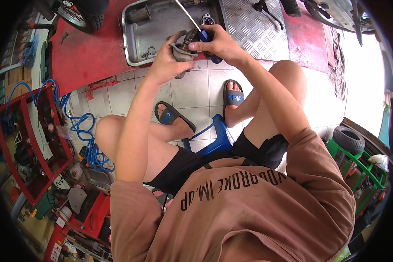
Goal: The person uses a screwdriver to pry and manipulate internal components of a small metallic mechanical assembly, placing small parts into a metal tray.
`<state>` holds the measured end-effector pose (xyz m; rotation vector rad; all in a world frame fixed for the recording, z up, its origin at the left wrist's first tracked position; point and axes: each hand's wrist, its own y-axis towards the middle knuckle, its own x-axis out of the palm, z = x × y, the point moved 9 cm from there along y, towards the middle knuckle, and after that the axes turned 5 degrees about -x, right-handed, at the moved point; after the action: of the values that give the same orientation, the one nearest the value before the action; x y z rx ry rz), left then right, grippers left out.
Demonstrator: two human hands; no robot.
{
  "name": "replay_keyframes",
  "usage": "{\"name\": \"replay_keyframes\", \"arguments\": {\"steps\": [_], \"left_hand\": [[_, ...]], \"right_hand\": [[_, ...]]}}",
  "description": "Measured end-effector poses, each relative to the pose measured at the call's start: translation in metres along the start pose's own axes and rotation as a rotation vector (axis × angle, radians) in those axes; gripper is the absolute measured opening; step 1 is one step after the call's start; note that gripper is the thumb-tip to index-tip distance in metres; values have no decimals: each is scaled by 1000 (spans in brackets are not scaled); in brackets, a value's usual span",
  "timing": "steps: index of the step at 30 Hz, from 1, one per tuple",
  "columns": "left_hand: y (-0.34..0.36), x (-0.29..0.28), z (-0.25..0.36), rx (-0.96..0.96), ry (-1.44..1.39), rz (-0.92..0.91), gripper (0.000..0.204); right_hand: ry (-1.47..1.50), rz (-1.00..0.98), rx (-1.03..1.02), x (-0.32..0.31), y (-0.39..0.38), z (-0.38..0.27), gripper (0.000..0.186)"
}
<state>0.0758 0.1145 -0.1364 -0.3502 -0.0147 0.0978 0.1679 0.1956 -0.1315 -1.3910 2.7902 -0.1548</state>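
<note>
My left hand (167, 65) is wrapped round a dirty grey metal part (183, 53) with a rounded, cup-like body, held above the near edge of a metal tray (127, 43). My right hand (222, 44) grips a screwdriver (204, 36) by its blue handle. Its pale shaft points away from me over the tray, its tip running to the top edge of the view. The thumb and fingers of that same hand also reach the upper side of the grey part. My fingers hide some of the part, so its exact kind is unclear.
Inside the tray lie a metal cylinder (139, 15), a round flanged piece (207, 20) and small hardware (149, 52). A tread plate (257, 35) adjoins it on the red bench (87, 56). Motorcycle wheels stand beyond. Blue hose (85, 129) coils at left; a blue stool (217, 137) is under me.
</note>
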Motion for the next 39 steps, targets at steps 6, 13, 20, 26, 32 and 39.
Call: {"name": "replay_keyframes", "arguments": {"steps": [6, 13, 20, 26, 32, 39], "left_hand": [[1, 7, 7, 31, 16, -39, 76], [0, 10, 8, 9, -50, -43, 72], [0, 15, 10, -79, -129, -117, 74], [-2, 10, 21, 174, 30, 6, 71], [-13, 16, -6, -278, -133, -270, 56], [-25, 12, -1, -396, -250, -343, 54]], "right_hand": [[-75, -72, 59, 6, -4, -3, 36], [-94, -83, -41, 8, -4, -17, 31], [-77, -27, -11, 1, -9, -30, 28], [-79, 38, -115, -3, -9, -34, 33], [-77, 26, -4, -5, -16, -22, 31], [112, 104, 27, 7, -23, -24, 27]]}}
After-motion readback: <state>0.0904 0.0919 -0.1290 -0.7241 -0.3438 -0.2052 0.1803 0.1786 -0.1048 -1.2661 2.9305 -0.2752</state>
